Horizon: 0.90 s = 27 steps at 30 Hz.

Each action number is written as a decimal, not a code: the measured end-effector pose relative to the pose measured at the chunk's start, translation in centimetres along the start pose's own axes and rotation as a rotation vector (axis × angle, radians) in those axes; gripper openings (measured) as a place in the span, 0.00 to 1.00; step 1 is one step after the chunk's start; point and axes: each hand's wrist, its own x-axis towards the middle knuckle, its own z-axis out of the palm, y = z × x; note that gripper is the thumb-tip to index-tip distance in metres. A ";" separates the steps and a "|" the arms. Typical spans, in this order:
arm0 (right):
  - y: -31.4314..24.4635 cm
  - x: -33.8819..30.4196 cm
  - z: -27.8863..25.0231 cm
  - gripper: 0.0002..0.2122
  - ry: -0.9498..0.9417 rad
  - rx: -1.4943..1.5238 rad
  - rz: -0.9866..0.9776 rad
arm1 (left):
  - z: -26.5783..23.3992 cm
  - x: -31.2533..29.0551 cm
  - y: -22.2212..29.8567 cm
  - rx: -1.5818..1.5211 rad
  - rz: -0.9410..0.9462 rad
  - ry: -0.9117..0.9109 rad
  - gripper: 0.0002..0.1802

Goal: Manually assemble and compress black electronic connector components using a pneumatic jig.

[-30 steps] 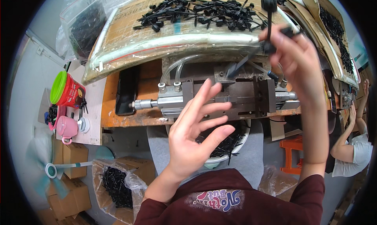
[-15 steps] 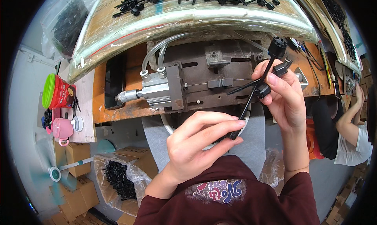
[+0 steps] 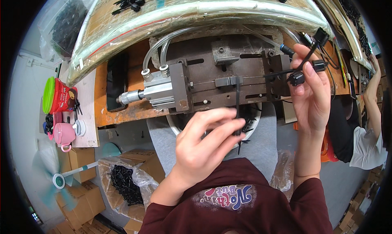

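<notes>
My left hand is closed, its fingertips pinching a thin black plastic rod that stands up in front of the fixture and is slightly blurred. Behind the rod's upper end is a small grey block in the middle of the dark metal fixture. Raised at the fixture's right end, my right hand grips several black plastic stems with chunky heads between thumb and fingers. One of their stems points left over the fixture. How the held stems sit among the fingers is partly hidden.
An air cylinder with clear hoses is at the fixture's left. Below the table edge, a white tub holds black pieces. A phone lies at left. Black stems cover the plastic-wrapped board behind. Another person's arm shows at right.
My hands have moved apart. The right hand went right with its stems; the rod in my left hand has come away from them and now stands before the grey block.
</notes>
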 end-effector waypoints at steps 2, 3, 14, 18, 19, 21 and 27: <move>0.2 -0.4 -0.4 0.15 0.057 -0.079 -0.071 | 0.7 0.4 -1.2 0.235 0.151 0.012 0.21; 0.3 -0.6 -0.6 0.14 0.090 -0.120 -0.098 | 1.1 0.4 -1.7 0.272 0.160 0.008 0.20; 1.1 -3.0 -0.3 0.09 0.063 -0.633 -0.511 | 2.0 1.4 -2.2 0.465 0.111 -0.068 0.15; 0.9 -3.3 -0.2 0.12 0.065 -1.162 -0.813 | 1.9 1.3 -2.2 0.455 0.077 -0.078 0.15; 1.1 -3.4 -0.1 0.13 0.084 -1.220 -0.858 | 1.9 1.3 -2.1 0.458 0.068 -0.085 0.15; 1.5 -3.8 -0.1 0.14 0.117 -1.296 -0.904 | 1.8 1.2 -2.2 0.456 0.057 -0.091 0.15; 2.3 -5.2 -0.2 0.20 0.081 -1.417 -0.898 | 1.4 1.5 -1.7 0.297 -0.012 -0.109 0.20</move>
